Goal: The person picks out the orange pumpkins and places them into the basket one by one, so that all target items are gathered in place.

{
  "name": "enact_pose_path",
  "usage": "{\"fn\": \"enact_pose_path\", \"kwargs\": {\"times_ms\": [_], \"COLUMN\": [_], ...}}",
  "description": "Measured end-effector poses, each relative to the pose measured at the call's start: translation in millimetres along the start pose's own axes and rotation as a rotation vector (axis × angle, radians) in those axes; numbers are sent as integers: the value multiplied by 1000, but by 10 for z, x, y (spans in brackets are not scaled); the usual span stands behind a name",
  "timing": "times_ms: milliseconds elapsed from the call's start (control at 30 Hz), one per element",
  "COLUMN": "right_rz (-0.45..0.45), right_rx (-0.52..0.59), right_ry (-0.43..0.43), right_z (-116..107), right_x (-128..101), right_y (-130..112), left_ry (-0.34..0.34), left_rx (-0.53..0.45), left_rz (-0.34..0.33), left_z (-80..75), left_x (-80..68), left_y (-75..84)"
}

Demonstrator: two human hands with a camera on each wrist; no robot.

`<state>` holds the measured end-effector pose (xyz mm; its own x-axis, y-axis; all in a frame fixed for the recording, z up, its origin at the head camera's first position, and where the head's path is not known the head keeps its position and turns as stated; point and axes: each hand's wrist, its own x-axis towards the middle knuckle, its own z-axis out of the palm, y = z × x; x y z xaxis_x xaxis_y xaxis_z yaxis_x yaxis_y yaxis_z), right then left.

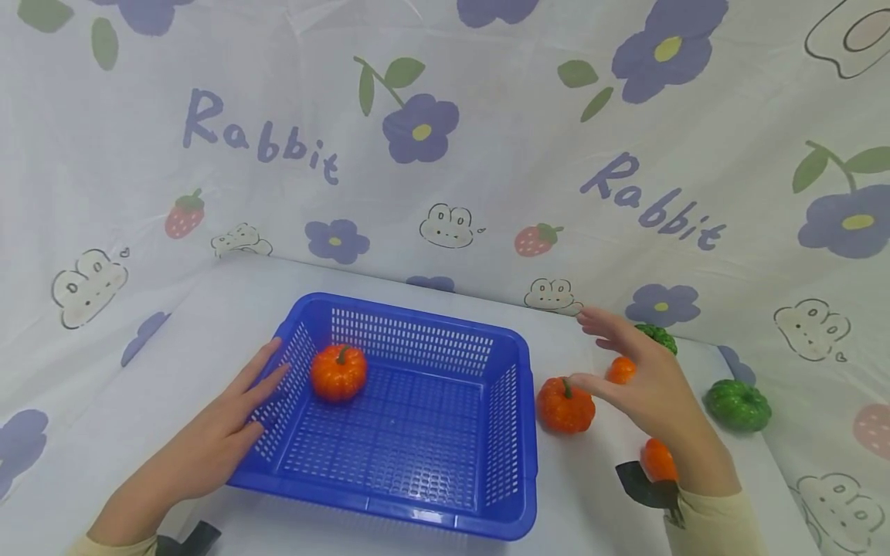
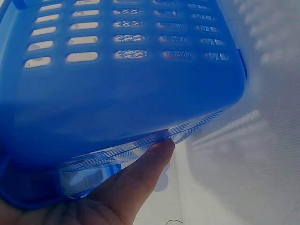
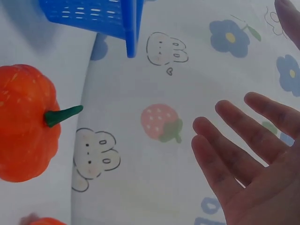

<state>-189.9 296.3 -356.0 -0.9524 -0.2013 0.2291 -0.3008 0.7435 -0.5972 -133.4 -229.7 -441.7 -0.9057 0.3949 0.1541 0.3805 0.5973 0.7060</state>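
A blue plastic basket (image 1: 389, 506) stands on the white table, with one small orange pumpkin (image 1: 338, 373) inside at its left. My left hand (image 1: 208, 432) rests against the basket's left side with fingers spread; in the left wrist view a finger (image 2: 154, 157) touches the blue wall (image 2: 117, 103). My right hand (image 1: 643, 378) hovers right of the basket, fingers apart and holding nothing. Just beside its thumb on the table is another orange pumpkin (image 1: 565, 408) with a green stem, seen large in the right wrist view (image 3: 26, 124).
Beyond and beneath the right hand lie a smaller orange pumpkin (image 1: 621, 371), a partly hidden orange one (image 1: 657, 461) and a green pumpkin (image 1: 657, 337). A second green pumpkin (image 1: 738, 405) sits near the table's right edge. Behind hangs a patterned cloth (image 1: 487, 139).
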Motion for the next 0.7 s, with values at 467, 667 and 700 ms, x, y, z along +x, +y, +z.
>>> {"fn": "enact_pose_path", "kwargs": {"times_ms": [467, 667, 700], "right_rz": [41, 102, 111], "right_rx": [-21, -12, -12], "right_ry": [30, 17, 16], "right_z": [2, -2, -1], "right_x": [-116, -162, -168], "right_y": [142, 160, 165], "left_ry": [2, -3, -3], "left_rx": [12, 6, 6], "left_rz": [14, 19, 20], "left_z": [-22, -29, -28], "left_x": [4, 3, 5], "left_y": [-14, 6, 7]}}
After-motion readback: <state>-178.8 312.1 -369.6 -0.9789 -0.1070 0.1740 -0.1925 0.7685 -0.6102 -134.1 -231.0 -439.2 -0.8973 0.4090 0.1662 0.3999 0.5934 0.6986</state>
